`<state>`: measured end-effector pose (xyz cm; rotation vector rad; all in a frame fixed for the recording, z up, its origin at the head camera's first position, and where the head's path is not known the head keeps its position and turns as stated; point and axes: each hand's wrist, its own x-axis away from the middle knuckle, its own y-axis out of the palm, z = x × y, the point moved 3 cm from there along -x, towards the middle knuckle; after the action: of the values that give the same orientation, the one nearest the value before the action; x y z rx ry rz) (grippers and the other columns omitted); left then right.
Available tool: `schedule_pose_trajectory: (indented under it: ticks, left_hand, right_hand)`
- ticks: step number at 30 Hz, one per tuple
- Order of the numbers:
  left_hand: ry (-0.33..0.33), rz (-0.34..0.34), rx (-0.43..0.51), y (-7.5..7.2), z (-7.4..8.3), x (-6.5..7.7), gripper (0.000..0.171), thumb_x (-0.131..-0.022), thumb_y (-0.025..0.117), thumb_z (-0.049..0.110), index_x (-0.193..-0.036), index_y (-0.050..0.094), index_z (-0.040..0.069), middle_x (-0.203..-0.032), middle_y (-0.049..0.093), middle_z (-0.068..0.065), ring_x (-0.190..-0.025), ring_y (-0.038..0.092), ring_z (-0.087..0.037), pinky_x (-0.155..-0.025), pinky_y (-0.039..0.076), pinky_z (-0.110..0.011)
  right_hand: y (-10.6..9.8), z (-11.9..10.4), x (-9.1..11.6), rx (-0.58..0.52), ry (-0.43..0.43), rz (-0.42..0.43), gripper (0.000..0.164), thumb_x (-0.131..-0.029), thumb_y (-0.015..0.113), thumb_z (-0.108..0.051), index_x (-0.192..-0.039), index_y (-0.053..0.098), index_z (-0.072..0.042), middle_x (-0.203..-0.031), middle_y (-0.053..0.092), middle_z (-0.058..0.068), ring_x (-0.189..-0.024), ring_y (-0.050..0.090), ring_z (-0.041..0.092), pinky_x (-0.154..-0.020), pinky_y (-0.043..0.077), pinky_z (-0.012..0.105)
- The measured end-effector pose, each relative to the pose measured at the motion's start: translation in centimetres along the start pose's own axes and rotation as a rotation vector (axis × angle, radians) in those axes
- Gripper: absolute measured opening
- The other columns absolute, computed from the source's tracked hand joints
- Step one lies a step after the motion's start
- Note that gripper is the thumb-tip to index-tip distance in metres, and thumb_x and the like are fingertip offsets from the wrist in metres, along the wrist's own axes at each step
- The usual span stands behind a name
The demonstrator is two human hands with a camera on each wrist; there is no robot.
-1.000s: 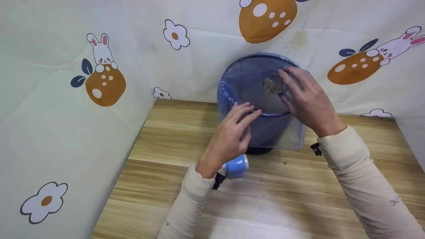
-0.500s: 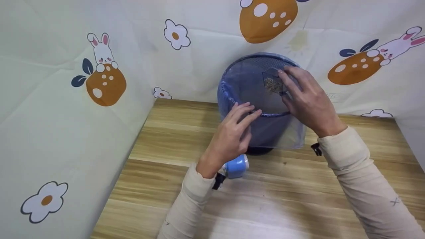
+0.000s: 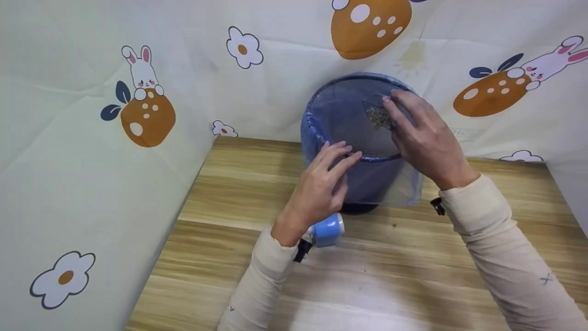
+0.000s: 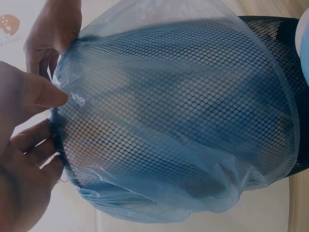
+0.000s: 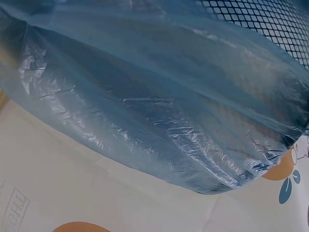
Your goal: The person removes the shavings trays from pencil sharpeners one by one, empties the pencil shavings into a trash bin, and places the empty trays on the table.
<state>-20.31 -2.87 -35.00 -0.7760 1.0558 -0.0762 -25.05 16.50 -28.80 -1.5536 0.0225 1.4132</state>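
A mesh wastebasket [image 3: 372, 184] lined with a thin blue plastic bag [image 3: 406, 184] stands against the back wall. My left hand [image 3: 317, 186] grips its near rim; in the left wrist view the thumb [image 4: 48, 93] presses on the bag outside while the fingers lie over the rim. Over the basket's mouth, my right hand [image 3: 429, 138] pinches a small see-through container [image 3: 375, 102] by one side. Brownish crumbly bits [image 3: 378, 117], like shavings, lie in or against it. The right wrist view shows only bag and mesh, with the hand out of sight.
A blue and white object [image 3: 328, 230], partly hidden by my left wrist, lies on the wooden table [image 3: 229, 193] before the basket. Pale printed cloth [image 3: 275, 92] walls in the back and sides. A dark speck [image 3: 394, 225] is on the wood.
The small container has tilted and turned slightly in my right fingers, and the bits have shifted a little to the right. My left hand has stayed on the rim.
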Motion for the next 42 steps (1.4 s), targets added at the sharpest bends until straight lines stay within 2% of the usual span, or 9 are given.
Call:
schedule_pose_trajectory:
  ticks: [14,23,30,42]
  left_hand:
    - [0.009,-0.005,-0.009,-0.23,0.07,-0.19,0.042,-0.084,0.049,-0.001,-0.125,0.058,0.006,-0.125,0.054,-0.012,-0.127,0.043,-0.024,-0.114,0.023,-0.04]
    - [0.007,-0.004,-0.005,-0.25,0.03,-0.19,0.042,-0.084,0.05,0.0,-0.125,0.059,0.007,-0.125,0.054,-0.012,-0.128,0.042,-0.023,-0.114,0.024,-0.04]
    - [0.016,-0.009,-0.015,-0.27,0.11,-0.25,0.041,-0.084,0.051,0.0,-0.123,0.059,0.005,-0.125,0.055,-0.012,-0.127,0.044,-0.024,-0.112,0.026,-0.041]
    - [0.042,-0.024,-0.073,-0.33,0.1,-0.33,0.04,-0.084,0.052,0.004,-0.123,0.059,0.005,-0.124,0.055,-0.012,-0.126,0.043,-0.024,-0.112,0.027,-0.04]
  right_hand:
    - [-0.01,-0.19,-0.19,0.021,-0.045,0.026,0.051,-0.082,0.056,0.008,-0.132,0.05,0.0,-0.132,0.047,0.021,-0.121,0.046,0.035,-0.104,0.038,0.042]
    - [0.06,-0.31,-0.26,0.038,-0.064,0.042,0.044,-0.087,0.051,0.007,-0.131,0.05,0.0,-0.131,0.049,0.021,-0.12,0.047,0.035,-0.104,0.038,0.042]
    - [0.06,-0.29,-0.14,0.036,-0.064,0.037,0.046,-0.086,0.052,0.007,-0.131,0.05,0.0,-0.131,0.048,0.021,-0.12,0.047,0.036,-0.105,0.037,0.041]
    - [0.11,-0.58,-0.1,0.033,-0.121,0.03,0.04,-0.089,0.048,0.009,-0.128,0.052,0.001,-0.131,0.049,0.021,-0.12,0.047,0.037,-0.103,0.039,0.046]
